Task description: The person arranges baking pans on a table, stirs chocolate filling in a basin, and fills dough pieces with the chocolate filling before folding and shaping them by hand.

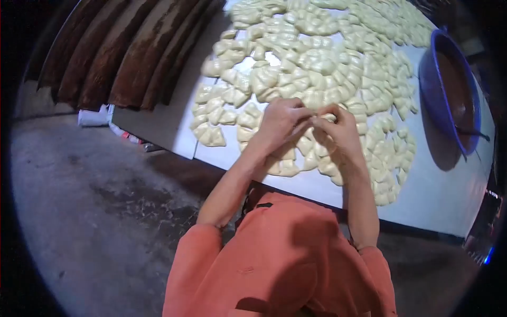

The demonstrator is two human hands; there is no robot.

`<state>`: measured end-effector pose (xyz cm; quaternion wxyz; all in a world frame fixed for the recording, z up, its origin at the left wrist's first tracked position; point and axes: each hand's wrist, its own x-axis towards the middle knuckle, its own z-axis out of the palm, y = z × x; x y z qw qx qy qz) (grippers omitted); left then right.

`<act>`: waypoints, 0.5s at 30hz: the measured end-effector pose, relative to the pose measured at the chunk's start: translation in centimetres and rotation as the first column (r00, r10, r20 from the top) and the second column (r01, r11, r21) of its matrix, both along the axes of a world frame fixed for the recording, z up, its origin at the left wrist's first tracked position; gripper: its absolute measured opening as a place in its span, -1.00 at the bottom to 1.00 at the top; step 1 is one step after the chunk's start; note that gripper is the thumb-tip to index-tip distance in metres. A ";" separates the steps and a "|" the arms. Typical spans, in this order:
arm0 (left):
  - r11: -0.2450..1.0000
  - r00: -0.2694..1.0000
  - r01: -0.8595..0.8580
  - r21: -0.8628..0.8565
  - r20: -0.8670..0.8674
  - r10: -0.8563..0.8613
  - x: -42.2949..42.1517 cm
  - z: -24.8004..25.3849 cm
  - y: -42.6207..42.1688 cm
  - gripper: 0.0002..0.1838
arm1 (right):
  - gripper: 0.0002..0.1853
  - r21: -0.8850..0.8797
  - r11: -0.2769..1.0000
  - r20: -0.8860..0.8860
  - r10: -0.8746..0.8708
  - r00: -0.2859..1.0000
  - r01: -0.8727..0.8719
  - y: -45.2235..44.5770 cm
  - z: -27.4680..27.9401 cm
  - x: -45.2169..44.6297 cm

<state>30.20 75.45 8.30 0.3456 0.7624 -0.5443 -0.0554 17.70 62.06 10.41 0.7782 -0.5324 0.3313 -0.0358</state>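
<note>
Dough pieces [317,79]: pale cream-yellow, glossy, soft-looking rounded lumps. Lie crowded across the middle of the white bench [422,206], many touching, small gaps between. Spread runs from near edge to far side; looser clusters at left, near right.

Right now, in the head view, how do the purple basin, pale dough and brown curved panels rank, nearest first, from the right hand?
1. Pale dough, around the right hand.
2. Purple basin, to its right.
3. Brown curved panels, upper left.
</note>
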 end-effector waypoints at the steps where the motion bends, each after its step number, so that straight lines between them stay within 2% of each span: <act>1: 1.000 1.000 -0.018 -0.008 0.006 0.018 -0.1 -0.2 0.0 -0.84 | -0.84 0.092 0.996 0.028 -0.001 1.000 -0.001 -0.1 1.1 -0.2; 2: 0.999 0.999 -0.036 -0.001 0.013 0.036 0.0 -0.7 0.0 -0.84 | -0.84 0.180 0.984 0.051 -0.007 0.999 -0.002 -0.3 1.6 -0.5; 3: 0.999 0.999 -0.042 0.022 0.019 0.041 0.0 -1.2 -0.2 -0.86 | -0.81 0.193 0.978 0.211 0.035 0.977 -0.077 -0.8 1.7 -1.0; 4: 0.998 0.999 -0.048 0.046 0.021 0.047 0.1 -1.7 -0.1 -0.88 | -0.82 0.288 0.950 0.280 0.034 0.959 -0.118 -1.4 2.5 -1.7; 6: 0.998 0.997 -0.034 0.053 0.076 0.030 0.2 -1.1 0.0 -0.82 | -0.79 0.128 0.992 0.281 -0.043 0.959 0.007 -1.7 3.9 -2.1; 7: 0.996 0.998 -0.047 0.074 0.054 0.043 -0.1 -0.7 0.0 -0.82 | -0.79 0.124 0.992 0.279 -0.046 0.959 0.012 -1.5 4.7 -2.0; 8: 0.995 0.998 -0.054 0.089 0.034 0.051 -0.3 -0.2 -0.1 -0.81 | -0.73 0.231 0.957 0.227 -0.226 0.947 0.173 -0.9 5.9 -1.5; 9: 0.998 0.997 -0.060 0.028 0.054 0.058 -0.6 0.0 0.0 -0.73 | -0.67 0.321 0.886 0.161 -0.400 0.902 0.335 -0.8 6.7 -1.3; 10: 0.999 0.998 -0.034 0.006 0.052 0.034 -0.9 0.4 0.2 -0.73 | -0.58 0.277 0.915 0.121 -0.337 0.934 0.295 -1.9 5.2 -1.9; 12: 0.998 0.998 -0.062 0.012 -0.009 0.063 -1.1 1.6 0.2 -0.56 | -0.62 0.260 0.926 0.170 -0.321 0.932 0.272 -2.0 2.4 -2.5; 14: 0.998 0.943 0.007 -0.062 -0.332 -0.027 -1.4 2.7 -0.7 -0.47 | -0.62 0.372 0.919 0.227 -0.227 0.947 0.131 -2.6 -0.5 -4.4; 15: 1.000 0.888 -0.005 -0.023 -0.459 -0.007 -1.9 3.1 -1.2 -0.46 | -0.63 0.332 0.927 0.212 -0.251 0.944 0.172 -2.2 0.1 -4.4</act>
